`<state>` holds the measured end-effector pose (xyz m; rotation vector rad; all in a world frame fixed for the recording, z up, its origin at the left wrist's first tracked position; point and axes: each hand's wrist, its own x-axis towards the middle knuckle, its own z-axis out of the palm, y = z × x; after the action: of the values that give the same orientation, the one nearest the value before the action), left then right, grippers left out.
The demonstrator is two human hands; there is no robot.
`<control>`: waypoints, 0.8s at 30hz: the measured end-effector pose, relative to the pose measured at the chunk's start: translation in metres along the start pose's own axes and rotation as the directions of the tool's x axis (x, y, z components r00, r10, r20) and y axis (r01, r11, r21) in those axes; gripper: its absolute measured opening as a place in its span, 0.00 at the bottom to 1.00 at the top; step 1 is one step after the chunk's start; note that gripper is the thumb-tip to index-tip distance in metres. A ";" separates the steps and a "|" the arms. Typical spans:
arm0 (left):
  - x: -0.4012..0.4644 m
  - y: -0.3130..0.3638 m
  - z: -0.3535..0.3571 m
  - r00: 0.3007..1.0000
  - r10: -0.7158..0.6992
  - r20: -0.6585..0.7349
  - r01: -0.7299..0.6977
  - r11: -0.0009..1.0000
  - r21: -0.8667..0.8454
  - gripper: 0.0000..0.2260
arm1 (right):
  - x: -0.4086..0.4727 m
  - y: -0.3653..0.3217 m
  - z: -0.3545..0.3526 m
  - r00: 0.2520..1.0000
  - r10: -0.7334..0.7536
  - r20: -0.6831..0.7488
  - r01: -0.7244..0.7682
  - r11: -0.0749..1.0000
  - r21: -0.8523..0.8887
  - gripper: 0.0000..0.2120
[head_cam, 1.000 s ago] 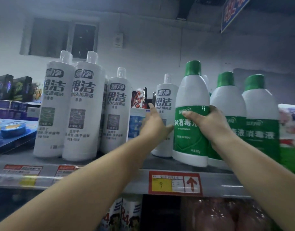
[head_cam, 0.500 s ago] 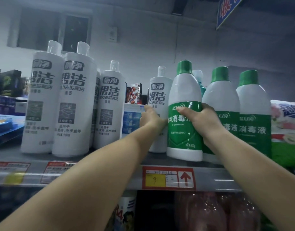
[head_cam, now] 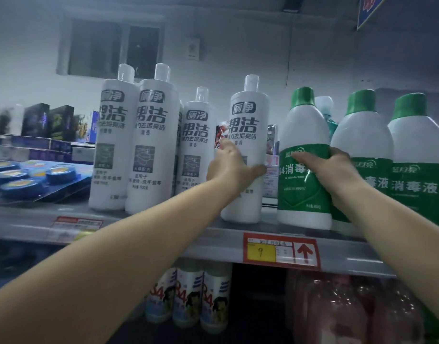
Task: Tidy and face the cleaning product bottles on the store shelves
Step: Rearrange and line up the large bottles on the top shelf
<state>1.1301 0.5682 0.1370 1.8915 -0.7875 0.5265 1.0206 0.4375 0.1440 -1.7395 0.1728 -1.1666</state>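
At the far left lies a tilted card of blue round blocks (head_cam: 22,176), clear of the work. Next stand two tall white bottles (head_cam: 136,145) side by side at the shelf (head_cam: 164,232) front, labels forward, with a third white bottle (head_cam: 196,147) set a little further back. Right of that, the left hand (head_cam: 232,167) is wrapped around the fourth white bottle (head_cam: 248,155), thumb on its right side, fingers curled round its left. This bottle stands near the front edge, label forward. It is tall and narrow, so a push high on the body could tip it off the lip or knock it into its left neighbour. Small boxes (head_cam: 270,175) sit behind it, in the gap. Further right, the right hand (head_cam: 335,172) clasps the first green-capped bottle (head_cam: 305,160) around its green label, fingers closed over the front. Its base sits close to the edge above the red price tag (head_cam: 280,249); turning it could drag it forward, or nudge the two green-capped bottles (head_cam: 387,155) touching its right side out of line
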 end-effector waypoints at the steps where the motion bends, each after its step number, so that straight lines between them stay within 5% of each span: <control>1: -0.002 0.000 -0.005 1.000 -0.008 -0.011 0.008 1.000 0.005 0.36 | 0.000 0.000 0.002 1.000 0.010 0.005 -0.010 1.000 0.007 0.11; 14: -0.017 -0.023 -0.057 0.984 -0.050 -0.171 0.063 0.995 0.072 0.29 | -0.002 0.010 0.046 0.993 0.011 0.121 -0.024 0.994 0.107 0.08; 24: -0.024 -0.026 -0.034 0.947 0.187 -0.263 -0.064 0.908 0.415 0.53 | 0.003 0.020 0.047 0.956 0.003 0.292 -0.063 0.978 0.197 0.09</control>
<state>1.1315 0.6137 0.1191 2.0706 -0.6362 1.0999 1.0660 0.4563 0.1284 -1.6942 -0.0934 -0.8589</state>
